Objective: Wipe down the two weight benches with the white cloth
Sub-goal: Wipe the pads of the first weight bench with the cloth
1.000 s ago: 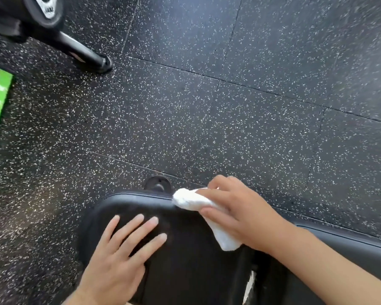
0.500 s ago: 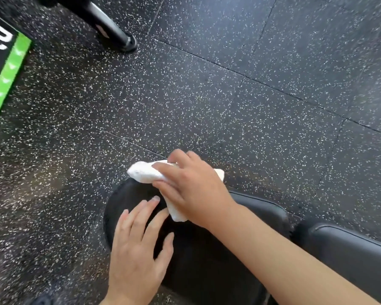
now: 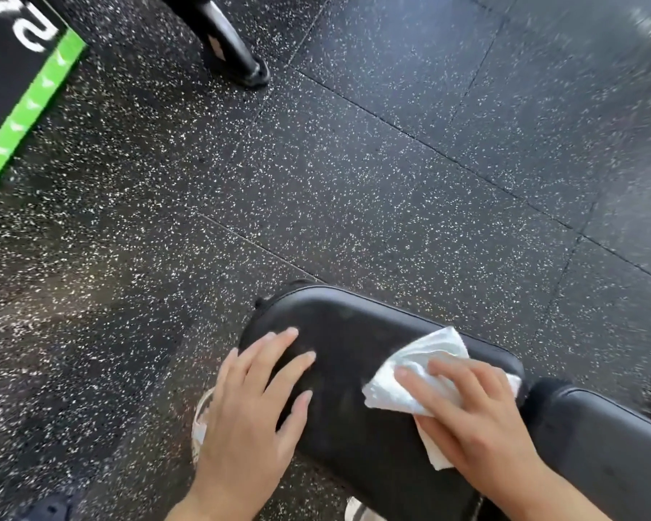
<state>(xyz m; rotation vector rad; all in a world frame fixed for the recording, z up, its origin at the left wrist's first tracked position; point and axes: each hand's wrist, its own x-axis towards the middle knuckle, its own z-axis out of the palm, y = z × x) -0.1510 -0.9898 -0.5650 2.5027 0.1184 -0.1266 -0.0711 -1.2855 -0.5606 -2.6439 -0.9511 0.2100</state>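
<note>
A black padded weight bench shows at the bottom, with its seat pad in the middle and a second pad to its right across a narrow gap. My left hand rests flat on the seat pad's left end, fingers spread. My right hand presses the white cloth onto the seat pad's right part with fingers laid out over it. Part of the cloth sticks out beyond my fingertips and another part under my palm. Only this one bench is in view.
Black speckled rubber floor tiles surround the bench. A black mat with a green edge lies at the upper left. A black metal equipment leg stands at the top. A white shoe shows under my left hand.
My right hand has swept the cloth from the seat pad's far left end across to its right side. My left hand stays flat on the left end.
</note>
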